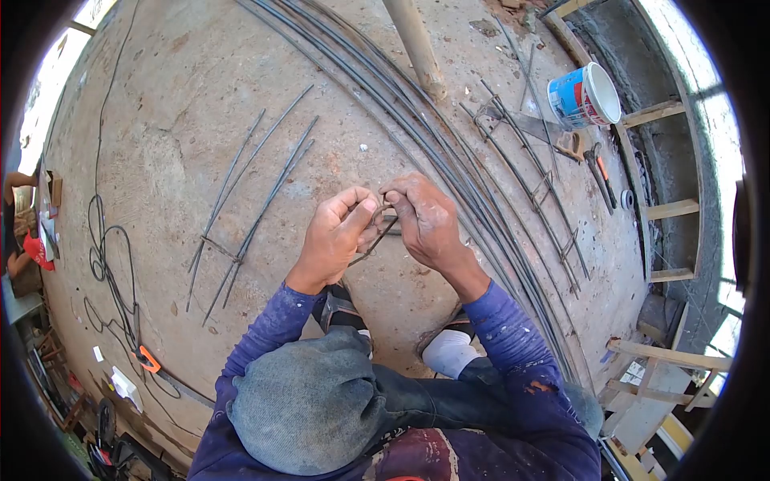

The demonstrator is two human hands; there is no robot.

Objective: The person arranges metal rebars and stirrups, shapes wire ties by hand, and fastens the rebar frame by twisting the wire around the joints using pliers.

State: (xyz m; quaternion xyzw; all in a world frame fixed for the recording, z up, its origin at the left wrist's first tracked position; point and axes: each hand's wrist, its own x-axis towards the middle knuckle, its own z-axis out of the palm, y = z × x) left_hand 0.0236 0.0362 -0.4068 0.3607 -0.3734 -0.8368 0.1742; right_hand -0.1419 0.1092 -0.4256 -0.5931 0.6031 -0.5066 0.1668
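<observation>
My left hand (338, 234) and my right hand (425, 220) meet in front of my knees, fingers pinched close together. Between them is a thin, bent rebar stirrup (374, 245), one side slanting down below my fingers. Both hands grip it near its upper end; my fingertips hide part of it. On the ground left of my hands lies a small frame of rebar rods (255, 227) joined by a stirrup. Just right of my right hand runs a bundle of long, curved rebar (449, 152).
A longer rebar frame (533, 192) lies at the right, near a handsaw (533, 128), pliers (600, 172) and a paint bucket (573, 94). A post (415, 48) stands ahead. A black cable (120, 280) and an orange-handled tool (149, 359) lie left; a person (18, 216) is at the far left.
</observation>
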